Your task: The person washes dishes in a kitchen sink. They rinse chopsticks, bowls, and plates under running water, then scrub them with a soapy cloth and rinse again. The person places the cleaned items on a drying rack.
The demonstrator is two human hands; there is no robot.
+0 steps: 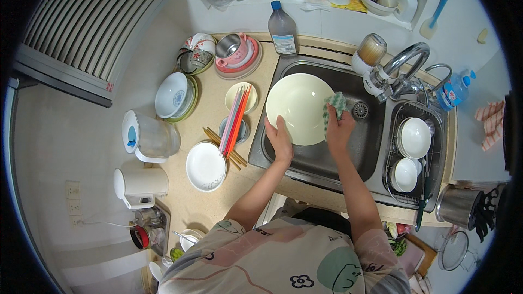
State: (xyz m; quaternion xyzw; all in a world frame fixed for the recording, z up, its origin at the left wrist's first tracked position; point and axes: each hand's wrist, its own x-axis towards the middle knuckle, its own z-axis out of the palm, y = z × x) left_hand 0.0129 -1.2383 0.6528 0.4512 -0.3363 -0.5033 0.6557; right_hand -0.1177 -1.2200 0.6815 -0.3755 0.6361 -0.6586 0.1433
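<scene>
A large cream-coloured bowl (300,106) is held over the main basin of a stainless-steel sink (359,151), its inside facing up. My left hand (281,139) grips its near left rim, thumb on the inside and fingers hidden beneath. In my right hand (340,128) is a green-and-white cleaning cloth (336,104), pressed against the bowl's right rim. The drain strainer (360,110) shows to the right of the cloth. Above the basin's right side, a chrome faucet (402,69) with a white attachment shows no visible water stream.
Left of the sink, colourful chopsticks (236,120) lie across a small bowl (250,97) and a grey cup, near white plates (206,166). A plastic bottle (282,30) stands behind the basin. At right, a wire rack (392,130) holds white bowls (415,138) and a green-handled utensil (421,208).
</scene>
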